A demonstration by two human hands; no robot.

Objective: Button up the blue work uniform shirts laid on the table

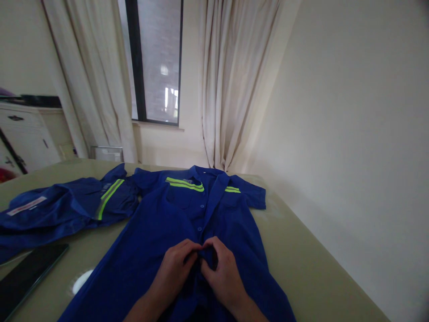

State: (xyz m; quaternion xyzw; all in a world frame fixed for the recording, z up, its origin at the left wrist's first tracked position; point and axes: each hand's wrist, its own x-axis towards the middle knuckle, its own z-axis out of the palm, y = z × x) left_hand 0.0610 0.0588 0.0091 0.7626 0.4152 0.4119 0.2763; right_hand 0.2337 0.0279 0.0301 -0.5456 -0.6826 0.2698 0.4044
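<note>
A royal-blue short-sleeved cloth shirt (144, 241) is laid out on a smooth greenish-beige table (301, 250), front up, with its collar (209, 171) at the far end and its body widened toward the near edge of the view. Its sleeves are spread to either side, and loose creases are seen down the front. The chest is crossed by a fluorescent yellow-green and grey band (184, 184) on the left and by a shorter visible stretch of matching band (232, 189) on the right. Small lettering above the left band cannot be read. The front is left partly open below the collar, the right front edge being turned in a long slanting fold, and two round blue buttons (202, 206) are shown along the opening.

Below these buttons, the front edges are pinched between thumb and fingers by the left hand (176, 264) and the right hand (223, 266), whose fingertips are brought together at the middle. What lies between the fingertips is partly hidden.

To the left of the shirt, a crumpled blue garment (67, 205) with a yellow-green and grey band is placed, touching the left sleeve. Nearer, also left of the shirt, a flat black rectangular device (31, 277) is seen. Beyond the shirt, cream curtains (223, 80) are hung beside a dark-framed window (161, 58).
</note>
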